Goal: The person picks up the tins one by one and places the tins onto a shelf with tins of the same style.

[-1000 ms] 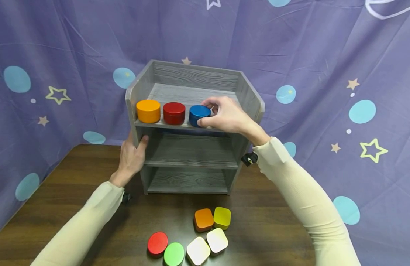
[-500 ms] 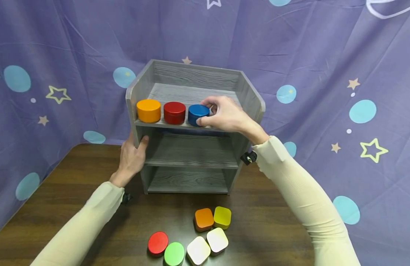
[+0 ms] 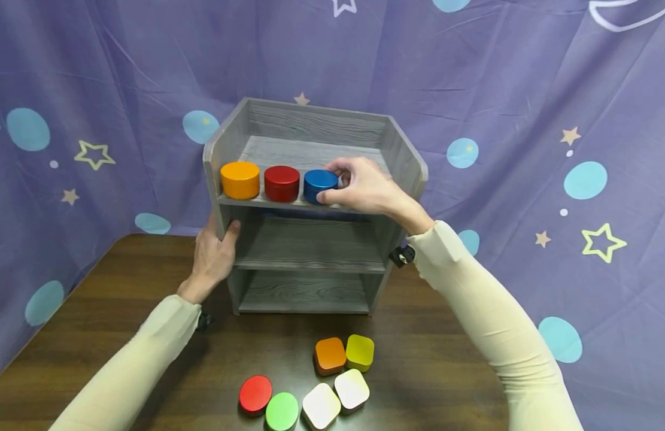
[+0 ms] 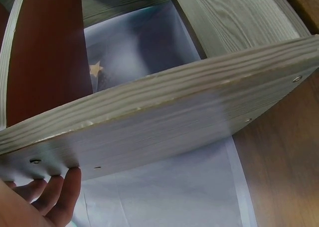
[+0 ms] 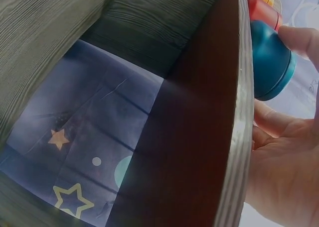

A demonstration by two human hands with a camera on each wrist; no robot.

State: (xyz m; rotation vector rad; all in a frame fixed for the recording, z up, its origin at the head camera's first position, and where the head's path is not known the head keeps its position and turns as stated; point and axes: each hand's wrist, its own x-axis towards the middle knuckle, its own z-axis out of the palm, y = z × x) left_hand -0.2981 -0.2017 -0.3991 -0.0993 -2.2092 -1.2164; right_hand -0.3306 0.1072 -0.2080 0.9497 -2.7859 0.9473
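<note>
- While a purple curtain [image 3: 515, 90] with printed stars and pale-blue spots hangs behind the shelf [image 3: 310, 242], a brown wood-grain table [image 3: 429, 359] bears it.
- The grey shelf stands upright, its open front towards the person, two compartments below its top board.
- On that top board, by the shelf's front edge and slightly right of its middle, is the blue tin [image 3: 317, 187]. Its flat top faces up; it is round and wider than tall, its round axis running upright.
- The right hand [image 3: 367, 187], reaching in from the shelf's right, pinches the blue tin, thumb in front and fingers curled behind.
- The left hand [image 3: 212, 254], well apart from the other, grips the shelf's left wall, thumb inside, fingers outside.
- Along the shelf's front edge, an orange tin [image 3: 240, 181] sits nearest its left wall, then a dark red tin [image 3: 281, 184].
- On the table before the shelf lie a bright red tin [image 3: 255, 394], a green tin [image 3: 282, 412], an orange square tin [image 3: 330, 355], a yellow square tin [image 3: 360, 352] and two pale square tins [image 3: 321, 406].
</note>
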